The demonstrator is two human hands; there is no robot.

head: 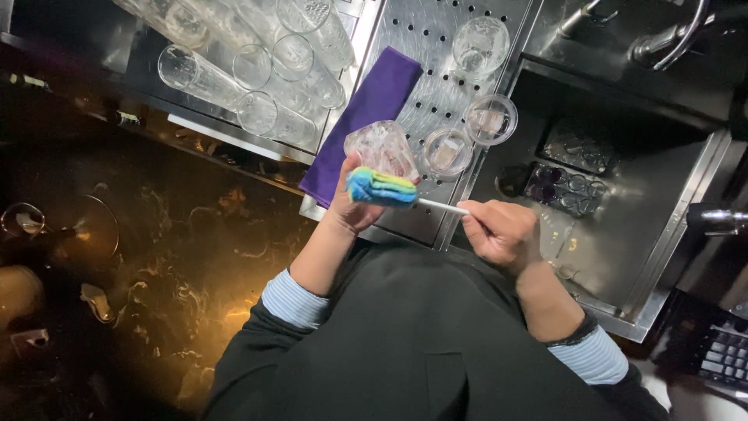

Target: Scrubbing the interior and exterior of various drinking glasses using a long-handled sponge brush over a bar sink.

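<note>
My left hand [351,204] grips a clear cut-glass tumbler [380,148], tilted on its side above the perforated steel drainboard [436,47]. My right hand [502,232] holds the white stick [442,206] of a sponge brush. Its blue, green and yellow striped sponge head [380,188] lies against the underside of the tumbler, right by my left fingers. Both forearms show light blue cuffs under dark sleeves.
Three short glasses [481,43] stand on the drainboard beside a purple cloth [366,109]. Several tall glasses [257,66] lie in a rack at the upper left. A steel sink [623,226] with taps sits to the right. A dark marbled counter [156,257] is on the left.
</note>
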